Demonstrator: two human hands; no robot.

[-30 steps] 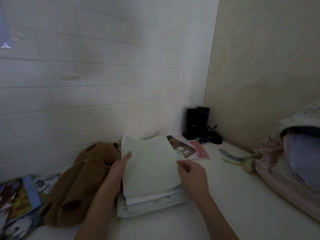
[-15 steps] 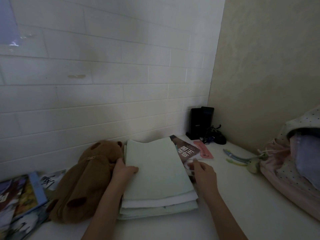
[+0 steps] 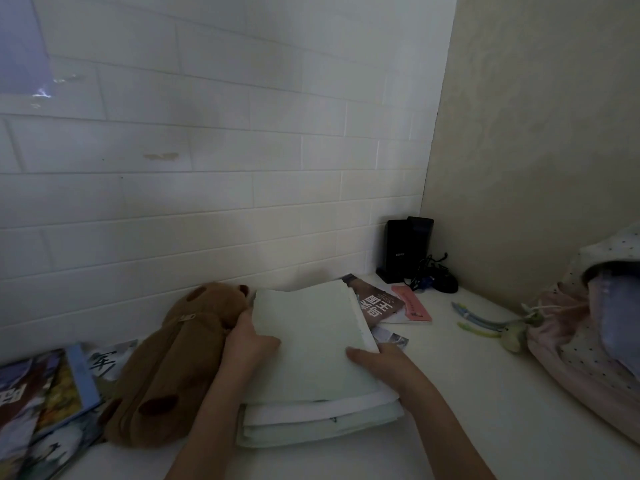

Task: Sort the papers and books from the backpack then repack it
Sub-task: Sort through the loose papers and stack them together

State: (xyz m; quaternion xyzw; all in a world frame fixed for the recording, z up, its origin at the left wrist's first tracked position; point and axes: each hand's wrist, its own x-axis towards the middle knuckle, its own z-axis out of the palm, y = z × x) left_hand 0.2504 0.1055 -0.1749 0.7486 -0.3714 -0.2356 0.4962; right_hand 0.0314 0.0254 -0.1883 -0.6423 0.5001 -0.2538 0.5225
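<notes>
Papers (image 3: 311, 344) lie in a thick stack on the white desk (image 3: 485, 410), and I take that stack as the mark for everything else. Both hands are at its sides: the left hand (image 3: 247, 344) grips the left edge, thumb lying over the top sheet and fingers tucked down the side, while the right hand (image 3: 384, 365) clasps the right edge, thumb on top and the fingers curled under out of my sight. The step looks like squaring the stack. The lower layers jut out at the near edge, white and pale green bands stepping past the top sheet, so it is not yet flush. To do it well, I would press inward evenly from both sides, then bring the near edge level, keeping the thumbs light so the top sheet does not buckle or slide. A torn-looking right edge on the upper sheets may snag, so slow pressure suits it better than a shove. Just beyond the stack to the right lies a book (image 3: 375, 304) with a pink booklet (image 3: 412, 304) beside it, the book's corner seemingly tucked under the stack; lifting the stack should spare that. Touching the stack's left is a brown plush (image 3: 173, 362), and further left more books (image 3: 45, 393). The backpack (image 3: 588, 337) sits well to the right of the stack, mouth open, ready for repacking.
</notes>
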